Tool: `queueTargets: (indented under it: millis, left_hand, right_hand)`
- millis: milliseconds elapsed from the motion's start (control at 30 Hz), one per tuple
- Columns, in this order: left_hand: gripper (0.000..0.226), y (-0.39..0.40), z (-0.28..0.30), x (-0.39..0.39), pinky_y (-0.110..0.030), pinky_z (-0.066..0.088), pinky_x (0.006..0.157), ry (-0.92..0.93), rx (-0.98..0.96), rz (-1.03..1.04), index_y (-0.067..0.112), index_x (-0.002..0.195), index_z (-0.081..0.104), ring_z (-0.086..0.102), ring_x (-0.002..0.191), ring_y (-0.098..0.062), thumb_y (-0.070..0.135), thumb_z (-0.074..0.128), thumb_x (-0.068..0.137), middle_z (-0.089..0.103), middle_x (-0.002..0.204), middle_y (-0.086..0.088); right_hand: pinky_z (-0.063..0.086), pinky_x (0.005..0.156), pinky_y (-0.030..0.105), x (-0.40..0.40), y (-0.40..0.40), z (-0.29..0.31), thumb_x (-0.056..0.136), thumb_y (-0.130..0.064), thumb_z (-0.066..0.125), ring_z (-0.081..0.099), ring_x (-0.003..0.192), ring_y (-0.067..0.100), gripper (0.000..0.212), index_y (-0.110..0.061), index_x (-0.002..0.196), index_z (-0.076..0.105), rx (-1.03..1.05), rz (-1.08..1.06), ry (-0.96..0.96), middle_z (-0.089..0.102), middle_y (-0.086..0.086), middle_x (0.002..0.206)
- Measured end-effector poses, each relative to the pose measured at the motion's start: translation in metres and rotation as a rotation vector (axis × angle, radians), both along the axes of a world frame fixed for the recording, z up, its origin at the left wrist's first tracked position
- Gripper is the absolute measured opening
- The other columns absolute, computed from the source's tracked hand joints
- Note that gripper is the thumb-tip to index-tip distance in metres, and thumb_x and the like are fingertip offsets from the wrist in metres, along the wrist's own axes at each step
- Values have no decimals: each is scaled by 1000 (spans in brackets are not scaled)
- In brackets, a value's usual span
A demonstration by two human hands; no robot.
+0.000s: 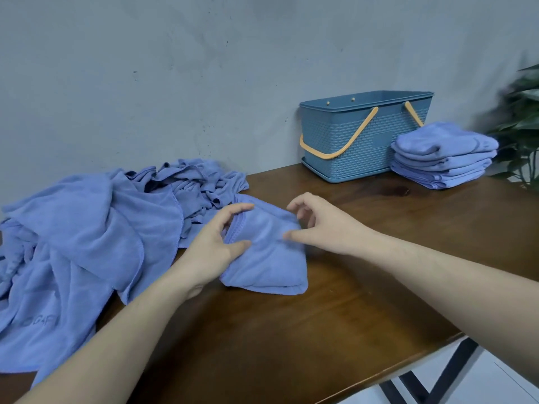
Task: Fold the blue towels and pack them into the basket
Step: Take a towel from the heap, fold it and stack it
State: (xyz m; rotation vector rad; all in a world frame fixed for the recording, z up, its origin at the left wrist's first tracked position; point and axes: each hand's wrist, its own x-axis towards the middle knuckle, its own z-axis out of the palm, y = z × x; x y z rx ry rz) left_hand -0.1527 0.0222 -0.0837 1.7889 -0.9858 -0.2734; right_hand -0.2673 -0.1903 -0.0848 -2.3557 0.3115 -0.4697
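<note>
Folded blue towel (pixel 264 252), soft rounded square.

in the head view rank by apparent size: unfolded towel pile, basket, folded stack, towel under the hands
1. unfolded towel pile
2. basket
3. towel under the hands and folded stack look alike; the towel lies nearer the camera, so unranked.

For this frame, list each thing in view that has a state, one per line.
Folded blue towel: folded into a square on the brown wooden table, between both hands.
Pile of blue towels: unfolded, crumpled.
Stack of folded blue towels: folded, beside the basket, not packed.
Blue plastic basket: upright, orange handles down; inside hidden.
Left hand: fingers curved, touching the folded towel.
Right hand: curved fingers over the towel.
</note>
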Motion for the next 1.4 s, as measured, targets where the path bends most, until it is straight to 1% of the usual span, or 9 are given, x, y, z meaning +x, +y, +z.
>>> queueTargets:
  millis: [133, 233, 500, 567, 700, 800, 967, 1200, 1400]
  left_hand:
    - [58, -11, 27, -6, -2, 35, 98, -117, 73, -208, 40, 128, 58, 43, 127, 17, -6, 63, 92, 55, 131, 34]
    - [55, -23, 46, -10, -10, 39, 102, -200, 153, -374, 33, 127, 61, 49, 128, 8, -10, 60, 93, 56, 130, 33]
    - [60, -77, 66, -7, -18, 39, 107, -182, 106, -366, 45, 128, 62, 49, 130, 6, -2, 68, 91, 58, 133, 27]
    - [58, -96, 63, -9, -29, 47, 107, -58, 69, -237, 41, 131, 58, 58, 122, -1, 6, 75, 87, 66, 128, 16]
    - [37, -128, 60, -24, -30, 60, 79, 637, -49, -136, 25, 124, 66, 74, 94, -12, 27, 74, 88, 76, 110, 0]
    - [42, -150, 45, -31, -39, 59, 84, 895, -97, -245, 17, 133, 62, 72, 102, -22, 25, 65, 91, 72, 121, -7]
    - [86, -201, 37, -43, -45, 59, 74, 705, -195, -173, 44, 151, 29, 72, 106, -26, -10, 59, 92, 71, 124, 3]
    - [73, -299, 77, -64, -38, 60, 69, 554, -303, -213, 52, 128, 55, 70, 110, -15, -12, 47, 97, 71, 121, 14]
    - [41, -390, 84, -63, -30, 61, 65, 558, -313, -142, 23, 127, 65, 71, 101, -10, -4, 49, 101, 72, 121, 9]
  right_hand:
    - [36, 101, 19, -12, -13, 11, 70, -41, 90, 44, 127, 2, 95, -36, 147, 34, 101, 0, -58, 42, -10, 140]
    - [35, 114, 24, -19, -29, 23, 66, -45, 92, 39, 135, -5, 110, -35, 154, 28, 253, 81, -16, 41, -16, 148]
    - [52, 99, 34, -50, -68, 30, 88, -18, 77, 69, 111, 15, 33, -14, 120, 68, 602, 163, -97, 74, 1, 118]
    - [53, 92, 24, -52, -79, 31, 94, -16, 70, 68, 106, 7, 26, -19, 119, 67, 559, 73, -215, 74, -5, 116]
    - [54, 86, 21, -62, -104, 39, 97, -22, 66, 69, 105, 5, 23, -24, 120, 66, 569, -15, -242, 75, -9, 112]
    - [56, 90, 30, -70, -131, 45, 98, -29, 66, 71, 107, 12, 23, -23, 119, 65, 620, -100, -233, 76, -6, 111]
    - [53, 95, 38, -83, -183, 51, 95, -40, 68, 68, 106, 16, 30, -21, 117, 60, 502, -311, -193, 71, 0, 111]
    - [51, 79, 18, -94, -274, 85, 92, -25, 72, 65, 93, 6, 44, -42, 129, 55, 423, -399, -278, 69, -7, 114]
    - [53, 98, 36, -93, -362, 107, 90, -26, 75, 67, 105, 23, 52, -45, 134, 55, 338, -411, -163, 67, 8, 114]
